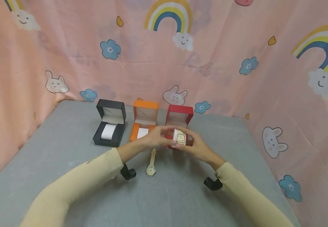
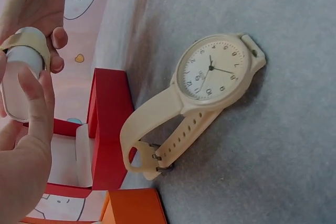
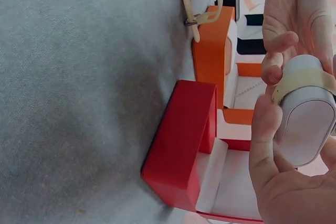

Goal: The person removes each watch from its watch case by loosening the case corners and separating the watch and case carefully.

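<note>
A cream-strapped watch with a squarish face [image 1: 181, 137] is wrapped around a white watch cushion [image 3: 307, 124], held up over the red watch box [image 1: 180, 109]. My left hand [image 1: 159, 137] grips the cushion from the left, with its thumb and fingers at the ends. From the other side my right hand [image 1: 198, 147] grips it too, its fingertips close to the strap. Both hands cover much of the red box's base in the head view. A second cream watch with a round dial [image 2: 212, 72] lies buckled on the table, below my left hand.
Left of the red box stand an open orange watch box [image 1: 146, 105] and an open black watch box [image 1: 111, 105], each with a white cushion inside. All are on a grey cloth-covered table [image 1: 175, 195]. A pink patterned curtain [image 1: 220, 63] hangs behind.
</note>
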Demonstrator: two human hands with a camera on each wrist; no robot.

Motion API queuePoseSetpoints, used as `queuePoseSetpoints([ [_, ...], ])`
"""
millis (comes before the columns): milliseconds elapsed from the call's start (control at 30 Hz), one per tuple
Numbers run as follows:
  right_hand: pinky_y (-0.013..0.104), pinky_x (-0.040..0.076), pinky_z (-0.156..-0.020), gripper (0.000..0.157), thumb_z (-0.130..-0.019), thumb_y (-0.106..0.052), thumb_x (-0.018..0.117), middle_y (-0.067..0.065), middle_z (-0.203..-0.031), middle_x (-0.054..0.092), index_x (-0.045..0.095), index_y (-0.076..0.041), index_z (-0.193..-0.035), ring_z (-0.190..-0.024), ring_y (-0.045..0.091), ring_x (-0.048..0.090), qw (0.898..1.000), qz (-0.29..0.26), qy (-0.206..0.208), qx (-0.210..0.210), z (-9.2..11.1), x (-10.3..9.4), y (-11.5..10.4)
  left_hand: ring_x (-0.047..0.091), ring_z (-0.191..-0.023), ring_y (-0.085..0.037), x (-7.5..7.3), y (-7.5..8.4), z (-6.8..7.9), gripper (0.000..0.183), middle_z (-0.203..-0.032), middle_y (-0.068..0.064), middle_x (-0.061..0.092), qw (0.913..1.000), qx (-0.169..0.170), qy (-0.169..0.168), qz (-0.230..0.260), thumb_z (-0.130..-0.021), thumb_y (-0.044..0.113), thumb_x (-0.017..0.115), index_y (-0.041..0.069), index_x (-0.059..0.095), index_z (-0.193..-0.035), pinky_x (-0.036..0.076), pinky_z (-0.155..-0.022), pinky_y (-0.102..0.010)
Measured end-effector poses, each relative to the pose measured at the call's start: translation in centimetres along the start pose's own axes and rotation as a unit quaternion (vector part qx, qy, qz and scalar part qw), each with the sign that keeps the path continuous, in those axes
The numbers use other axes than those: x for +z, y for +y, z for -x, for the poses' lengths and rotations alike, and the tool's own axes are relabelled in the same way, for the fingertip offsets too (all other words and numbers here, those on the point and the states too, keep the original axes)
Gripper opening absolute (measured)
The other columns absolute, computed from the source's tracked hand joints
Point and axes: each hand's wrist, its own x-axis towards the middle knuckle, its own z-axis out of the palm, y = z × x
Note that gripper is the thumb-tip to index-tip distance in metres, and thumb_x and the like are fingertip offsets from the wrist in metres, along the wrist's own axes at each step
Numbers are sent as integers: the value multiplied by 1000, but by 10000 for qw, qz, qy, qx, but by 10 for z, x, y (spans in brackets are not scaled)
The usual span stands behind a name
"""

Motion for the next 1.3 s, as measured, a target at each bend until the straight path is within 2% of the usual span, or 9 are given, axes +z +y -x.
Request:
queuePoseSetpoints([
  [200, 29, 60, -79, 68, -92, -11, 73, 18, -136, 51, 43, -15, -153, -101, 30, 61, 10000, 7, -15, 84, 1, 2, 2, 53, -125, -34, 2, -1, 4, 71, -145, -12, 52, 10000, -37, -56, 55, -92, 21, 74, 21, 42, -155, 61, -83, -34],
  [333, 36, 62, -76, 69, -91, -14, 74, 17, -134, 51, 44, -17, -153, -99, 29, 60, 9998, 77, 68, 179, 2, 3, 2, 49, -129, -36, 4, 0, 5, 71, -147, -12, 50, 10000, 23, -64, 41, -92, 20, 73, 20, 42, -155, 61, -84, -33],
  [500, 47, 60, -63, 68, -92, -14, 73, 18, -126, 51, 43, -17, -153, -84, 33, 61, 9996, 96, 103, 233, 4, 4, 2, 63, -111, -46, 5, 1, 5, 72, -146, -14, 51, 9995, 218, -183, -100, -93, 15, 73, 18, 39, -157, 61, -79, -32],
  [600, 48, 59, -60, 67, -92, -12, 72, 18, -124, 51, 44, -17, -152, -79, 39, 61, 9997, 5, 104, 209, 4, 3, 1, 67, -104, -47, 4, 1, 5, 74, -147, -13, 52, 9991, 295, -242, -168, -92, 15, 74, 18, 38, -157, 61, -78, -31],
  [833, 45, 59, -61, 65, -92, -12, 73, 17, -125, 52, 44, -16, -150, -84, 32, 64, 9997, -85, -15, 222, 5, 1, 0, 69, -100, -42, 4, 0, 5, 73, -148, -12, 51, 9993, 198, -194, -258, -91, 19, 76, 22, 42, -155, 62, -80, -33],
  [967, 44, 60, -61, 65, -92, -9, 73, 19, -130, 50, 43, -13, -150, -79, 41, 65, 9995, -208, -152, 190, 6, -1, -1, 61, -111, -31, 3, 0, 6, 71, -145, -10, 53, 9989, 215, -242, -340, -91, 21, 76, 23, 44, -154, 62, -83, -36],
  [1067, 46, 61, -60, 65, -91, -10, 73, 19, -132, 50, 44, -13, -149, -78, 51, 64, 9991, -322, -181, 204, 6, -2, -3, 56, -120, -32, 1, 2, 7, 70, -143, -9, 55, 9986, 264, -302, -341, -91, 20, 76, 23, 45, -153, 61, -86, -41],
  [1133, 48, 61, -61, 65, -91, -11, 74, 19, -132, 51, 45, -13, -149, -79, 52, 64, 9988, -375, -189, 245, 6, -3, -4, 55, -121, -33, 1, 3, 8, 69, -141, -9, 56, 9985, 286, -306, -345, -91, 20, 76, 22, 46, -153, 61, -87, -44],
  [1300, 47, 61, -63, 65, -91, -12, 74, 17, -136, 49, 45, -16, -149, -83, 53, 64, 9983, -418, -145, 375, 8, -4, -4, 66, -110, -40, 1, 3, 7, 69, -141, -13, 55, 9984, 353, -359, -266, -91, 18, 76, 20, 46, -152, 60, -89, -46],
])
